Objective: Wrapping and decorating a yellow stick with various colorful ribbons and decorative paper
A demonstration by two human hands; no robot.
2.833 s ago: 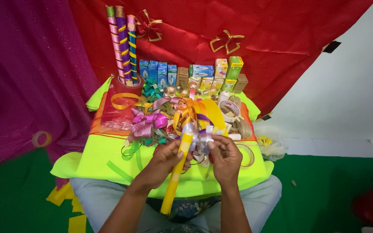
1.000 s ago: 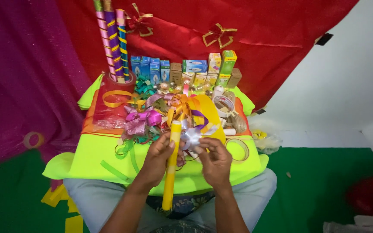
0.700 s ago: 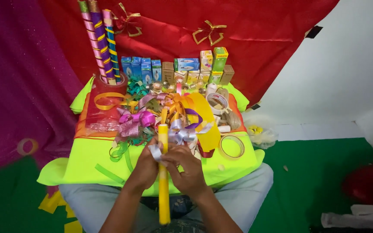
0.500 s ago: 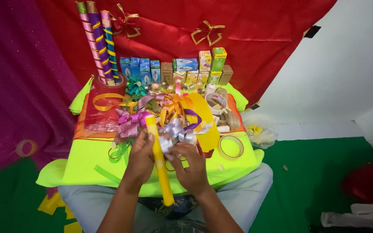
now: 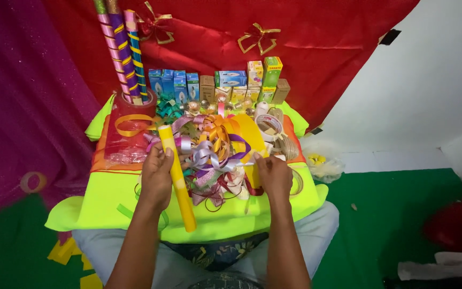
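My left hand (image 5: 156, 179) is closed around a long yellow tube (image 5: 180, 195), holding it tilted with its top end up and to the left. A silver-lilac ribbon bow (image 5: 201, 154) sits against the tube just right of my thumb. My right hand (image 5: 275, 176) rests apart from the tube, fingers spread on the right edge of a pile of curled ribbons (image 5: 220, 136) in pink, orange, purple and red, beside a yellow sheet (image 5: 252, 131). Everything lies on a small table under a lime-green cloth (image 5: 113, 195) over my lap.
Three ribbon-wrapped sticks (image 5: 121, 53) stand in a red holder at the back left. A row of small boxes (image 5: 225, 80) lines the back edge. Tape rolls (image 5: 268, 126) and twine (image 5: 289, 145) lie at the right. A plastic bag (image 5: 322, 166) and a tape ring (image 5: 32, 182) lie on the green floor.
My left hand has swung the yellow tube left and tilted it. My right hand has let go of the silver bow and moved right onto the ribbon pile.
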